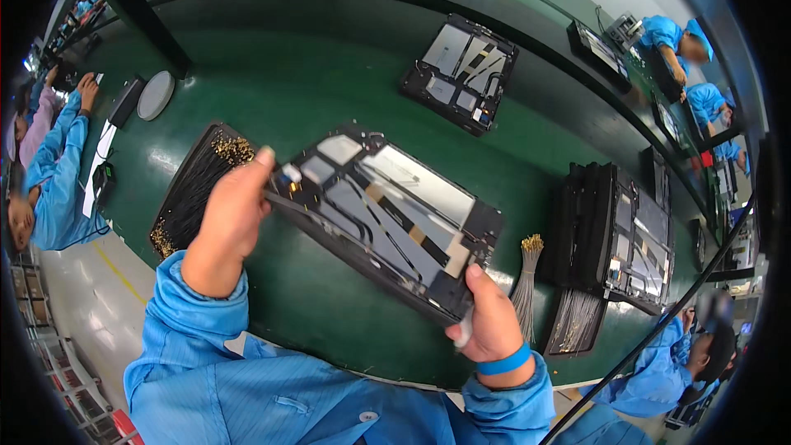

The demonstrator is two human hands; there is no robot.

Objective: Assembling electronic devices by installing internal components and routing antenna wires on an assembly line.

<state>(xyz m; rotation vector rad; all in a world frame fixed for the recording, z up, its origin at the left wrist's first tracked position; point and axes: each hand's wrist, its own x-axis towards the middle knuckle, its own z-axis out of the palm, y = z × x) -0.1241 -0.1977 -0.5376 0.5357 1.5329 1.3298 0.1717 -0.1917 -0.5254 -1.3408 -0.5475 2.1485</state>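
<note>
Both my hands hold up a black-framed electronic device housing (395, 214), tilted above the green bench, with silver plates, dark strips and thin cables on its face. My left hand (231, 218) grips its left end, thumb on top. My right hand (494, 317), with a blue band at the wrist, grips the lower right corner; something whitish shows by its fingers. Beside my left hand, partly hidden by it, a dark tray (185, 185) holds many black cables with gold ends. A bundle of grey cables (526, 284) with gold tips lies right of my right hand.
A similar housing (465, 74) lies farther back on the bench (305, 74). At the right, several black trays or housings (614, 231) stand on edge, near a tray of grey cables (577, 325). A round pale disc (156, 96) lies back left. Co-workers in blue sit on both sides.
</note>
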